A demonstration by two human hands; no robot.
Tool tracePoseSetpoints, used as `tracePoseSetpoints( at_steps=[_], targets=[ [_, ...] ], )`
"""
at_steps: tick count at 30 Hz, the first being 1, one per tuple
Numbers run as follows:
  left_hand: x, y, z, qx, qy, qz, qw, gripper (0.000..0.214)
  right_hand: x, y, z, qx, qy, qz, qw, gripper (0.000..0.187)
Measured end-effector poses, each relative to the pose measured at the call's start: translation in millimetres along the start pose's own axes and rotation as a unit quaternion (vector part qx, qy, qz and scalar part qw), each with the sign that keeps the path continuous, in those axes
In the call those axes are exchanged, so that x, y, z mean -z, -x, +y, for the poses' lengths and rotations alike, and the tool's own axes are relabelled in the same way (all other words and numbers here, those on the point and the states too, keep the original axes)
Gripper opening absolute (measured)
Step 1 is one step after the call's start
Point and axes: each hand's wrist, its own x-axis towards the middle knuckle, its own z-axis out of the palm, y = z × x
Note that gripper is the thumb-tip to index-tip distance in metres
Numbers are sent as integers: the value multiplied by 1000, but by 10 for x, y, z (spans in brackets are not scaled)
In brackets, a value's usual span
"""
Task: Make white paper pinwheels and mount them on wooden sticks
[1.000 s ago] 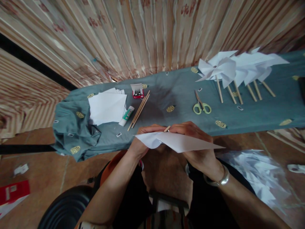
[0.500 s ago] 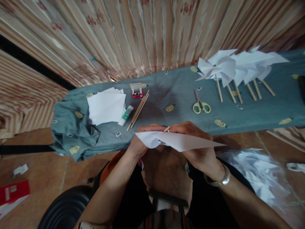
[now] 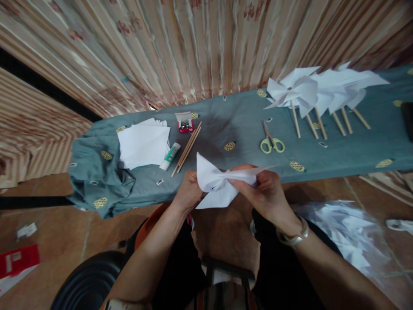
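A white paper pinwheel (image 3: 219,185) is between both hands over my lap, at the near edge of the grey-green cloth-covered table (image 3: 245,129). My left hand (image 3: 189,191) grips its left side with fingers closed behind the paper. From the right, my right hand (image 3: 266,191) pinches the folded paper near the middle. A silver bangle sits on my right wrist. The stick seen earlier is hidden behind the paper.
On the table lie a stack of white paper squares (image 3: 143,144), a glue tube (image 3: 171,156), loose wooden sticks (image 3: 188,147), a small red box (image 3: 185,125), green-handled scissors (image 3: 271,142) and several finished pinwheels (image 3: 319,97). Paper scraps (image 3: 348,228) lie on the floor at right.
The paper was a flat sheet stretched to the right; now it is turned and folded in toward the middle, with one flap standing up. My right hand has moved up and inward.
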Motion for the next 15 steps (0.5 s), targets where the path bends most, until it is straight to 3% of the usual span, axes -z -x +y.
tracePoseSetpoints(
  at_steps=[5, 15],
  targets=[
    [-7, -80, -176, 45, -3, 41, 998, 37, -60, -139, 272, -118, -106, 11, 987, 24],
    [-22, -153, -338, 25, 69, 61, 995, 36, -100, -237, 367, -183, -207, -2, 961, 35]
  ],
)
